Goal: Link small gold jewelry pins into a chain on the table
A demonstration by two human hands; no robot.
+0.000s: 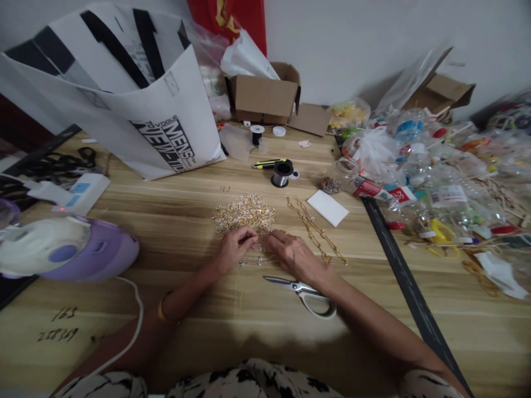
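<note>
My left hand [234, 250] is closed in a pinch at the near edge of a pile of silver and gold chains [243, 213]. What its fingertips hold is too small to make out. Just across a narrow gap, my right hand [292, 254] has its fingers bent down and together, hiding whatever is in them. A thin silver beaded chain [251, 261] lies on the table below the two hands. Gold chains [313, 226] are stretched out beyond my right hand. Scissors [307, 296] with pale handles lie by my right wrist, blades pointing left.
Wire spools [282, 174], a yellow-black cutter knife [265, 164] and a white card [327, 208] lie further back. A purple-white appliance [91, 249] and a large bag [166, 121] stand left. Plastic bottles [452, 188] crowd the right; a cardboard box [261, 97] is behind.
</note>
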